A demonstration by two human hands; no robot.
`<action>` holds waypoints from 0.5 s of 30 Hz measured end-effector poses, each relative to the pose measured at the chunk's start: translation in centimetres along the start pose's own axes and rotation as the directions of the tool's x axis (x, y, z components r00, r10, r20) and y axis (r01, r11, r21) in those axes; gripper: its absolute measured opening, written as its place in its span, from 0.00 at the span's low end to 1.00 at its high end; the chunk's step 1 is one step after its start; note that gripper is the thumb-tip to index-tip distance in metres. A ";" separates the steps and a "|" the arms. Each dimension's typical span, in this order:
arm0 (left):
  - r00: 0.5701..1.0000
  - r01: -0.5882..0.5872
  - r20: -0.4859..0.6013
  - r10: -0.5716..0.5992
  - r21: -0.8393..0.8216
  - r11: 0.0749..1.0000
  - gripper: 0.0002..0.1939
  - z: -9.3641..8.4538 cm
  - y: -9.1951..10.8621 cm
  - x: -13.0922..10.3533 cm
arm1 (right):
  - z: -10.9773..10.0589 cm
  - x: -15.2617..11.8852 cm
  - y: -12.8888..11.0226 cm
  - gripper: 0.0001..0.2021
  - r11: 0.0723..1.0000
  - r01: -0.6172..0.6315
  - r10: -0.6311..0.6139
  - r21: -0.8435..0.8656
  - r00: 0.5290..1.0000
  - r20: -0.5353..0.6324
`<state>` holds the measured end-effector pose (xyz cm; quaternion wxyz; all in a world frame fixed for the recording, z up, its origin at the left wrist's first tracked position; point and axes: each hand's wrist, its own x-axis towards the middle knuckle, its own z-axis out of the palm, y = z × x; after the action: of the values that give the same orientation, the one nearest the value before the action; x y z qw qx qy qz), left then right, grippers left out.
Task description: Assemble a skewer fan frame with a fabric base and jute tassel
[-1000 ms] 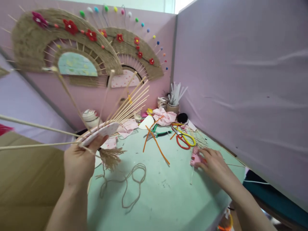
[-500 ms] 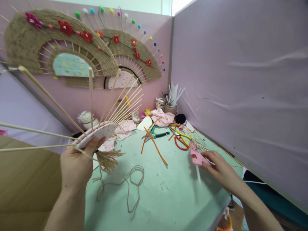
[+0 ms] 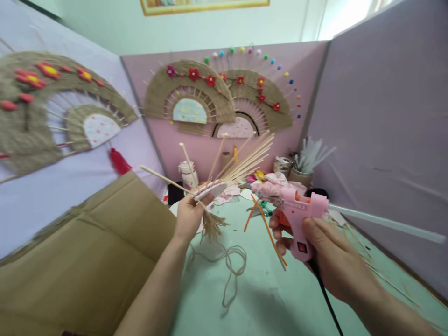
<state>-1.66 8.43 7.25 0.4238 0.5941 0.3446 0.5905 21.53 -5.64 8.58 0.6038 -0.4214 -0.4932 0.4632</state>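
My left hand (image 3: 189, 217) grips a fan frame by its pale half-round base (image 3: 214, 190), from which thin wooden sticks (image 3: 249, 161) spread out. A frayed twine tassel (image 3: 212, 225) hangs just below that base. Wrapped around the handle of a pink hot glue gun (image 3: 300, 214) is my right hand (image 3: 332, 254). The gun is raised above the table, its nozzle pointing left toward the fan frame but apart from it. A clear glue stick (image 3: 388, 221) juts from its back end. Loose twine (image 3: 229, 261) lies looped on the table between my hands.
Orange strips (image 3: 269, 228) lie near green-handled pliers (image 3: 261, 210), partly hidden behind the gun. A jar of glue sticks (image 3: 310, 156) stands in the back right corner. Brown cardboard (image 3: 87, 252) rises at the left. Decorated twine fans (image 3: 157, 95) hang on the panels.
My right hand has lifted the glue gun from the table and brought it up toward the middle. The view has swung left and up, showing another hanging fan and more cardboard.
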 end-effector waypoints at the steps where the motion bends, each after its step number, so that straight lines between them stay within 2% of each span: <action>1: 1.000 -0.005 -0.005 0.005 -0.007 1.000 0.22 -0.1 -0.1 0.1 | 0.8 0.4 -0.3 0.21 0.999 0.027 -0.026 -0.017 0.997 0.074; 4: 0.999 -0.029 -0.027 0.029 0.010 1.000 0.21 -0.3 -0.1 0.1 | 2.6 1.7 -1.0 0.25 0.988 0.092 -0.057 -0.128 0.966 0.250; 6: 0.998 -0.047 -0.038 0.048 0.025 0.999 0.21 -0.4 0.1 0.1 | 3.2 2.6 -1.1 0.26 0.965 0.141 -0.065 -0.222 0.945 0.321; 11: 0.998 -0.041 -0.052 0.042 0.015 0.999 0.20 -0.2 0.1 -0.1 | 3.6 3.9 0.1 0.27 0.923 0.229 -0.136 -0.309 0.946 0.294; 15: 0.997 -0.064 -0.029 0.065 0.016 0.998 0.19 0.1 -0.3 -0.3 | 3.0 3.8 2.1 0.27 0.886 0.237 -0.110 -0.399 0.942 0.316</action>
<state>-1.52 8.25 6.85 0.3949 0.5992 0.3359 0.6101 18.64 -1.32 7.82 0.4574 -0.4271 -0.7010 0.3419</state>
